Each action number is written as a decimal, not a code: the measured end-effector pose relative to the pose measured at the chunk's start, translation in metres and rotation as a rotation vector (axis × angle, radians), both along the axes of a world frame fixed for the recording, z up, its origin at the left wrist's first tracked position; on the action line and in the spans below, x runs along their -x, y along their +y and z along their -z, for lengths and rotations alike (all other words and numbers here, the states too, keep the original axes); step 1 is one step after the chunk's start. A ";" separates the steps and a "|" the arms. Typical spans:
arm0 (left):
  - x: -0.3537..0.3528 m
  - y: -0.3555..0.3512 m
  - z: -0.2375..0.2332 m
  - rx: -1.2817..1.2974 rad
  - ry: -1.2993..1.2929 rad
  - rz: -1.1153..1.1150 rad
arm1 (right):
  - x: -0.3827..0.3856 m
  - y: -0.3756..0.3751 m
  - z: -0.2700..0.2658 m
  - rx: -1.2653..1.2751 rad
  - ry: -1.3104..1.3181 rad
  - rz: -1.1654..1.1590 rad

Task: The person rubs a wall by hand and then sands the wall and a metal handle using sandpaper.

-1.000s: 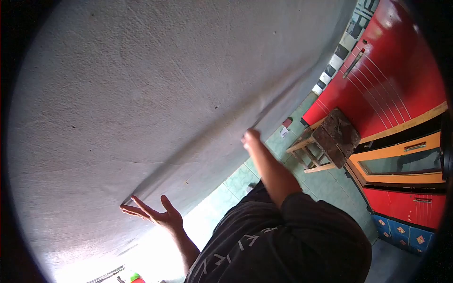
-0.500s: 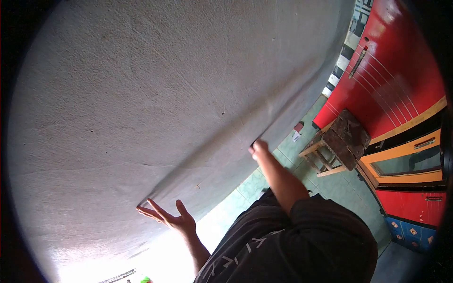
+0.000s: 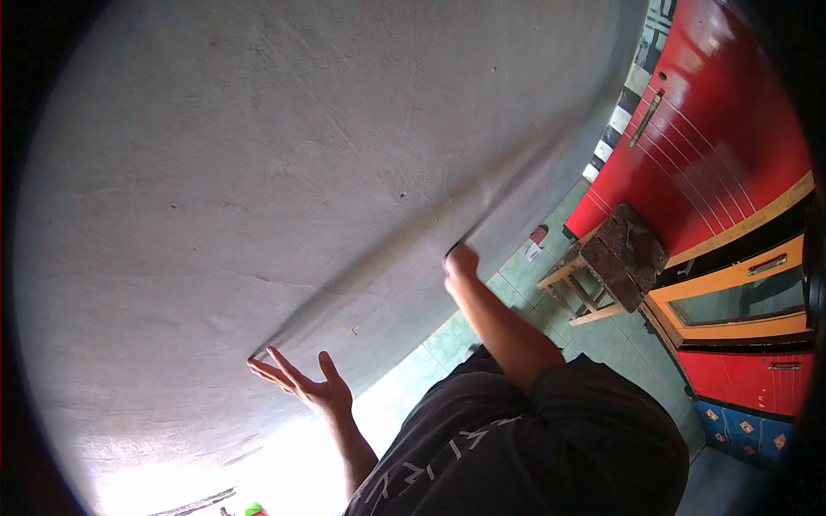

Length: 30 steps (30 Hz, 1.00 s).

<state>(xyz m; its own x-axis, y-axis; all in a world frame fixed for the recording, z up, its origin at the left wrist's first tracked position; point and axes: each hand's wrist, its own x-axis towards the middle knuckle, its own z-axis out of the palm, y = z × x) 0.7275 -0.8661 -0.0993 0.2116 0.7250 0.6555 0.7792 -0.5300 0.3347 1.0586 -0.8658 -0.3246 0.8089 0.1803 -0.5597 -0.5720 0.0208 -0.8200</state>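
A large grey sheet (image 3: 284, 172) fills most of the view, with a crease running along its lower edge. My left hand (image 3: 301, 385) is open with its fingers spread, and the fingertips touch the sheet's lower edge at the left. My right hand (image 3: 460, 260) reaches out from a black sleeve, its fingers curled onto the same edge further right. Part of those fingers is hidden behind the sheet.
A worn wooden stool (image 3: 607, 262) stands on the green tiled floor (image 3: 447, 335) to the right. Behind it are a red door (image 3: 705, 146) and an orange-framed cabinet (image 3: 740, 297). A small white and red object (image 3: 536, 243) lies on the floor.
My right hand has shifted slightly up and to the left along the sheet's edge since half a second ago. My left hand stays open at the edge.
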 end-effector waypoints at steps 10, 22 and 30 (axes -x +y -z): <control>-0.002 -0.006 0.013 0.058 -0.045 0.026 | 0.014 -0.021 -0.262 -0.225 -1.423 -0.046; -0.011 -0.010 0.009 0.084 -0.111 0.035 | 0.007 -0.020 -0.277 -0.255 -1.949 -0.432; -0.011 -0.011 0.010 0.117 -0.134 0.038 | -0.008 -0.008 -0.326 -0.286 -1.986 -0.057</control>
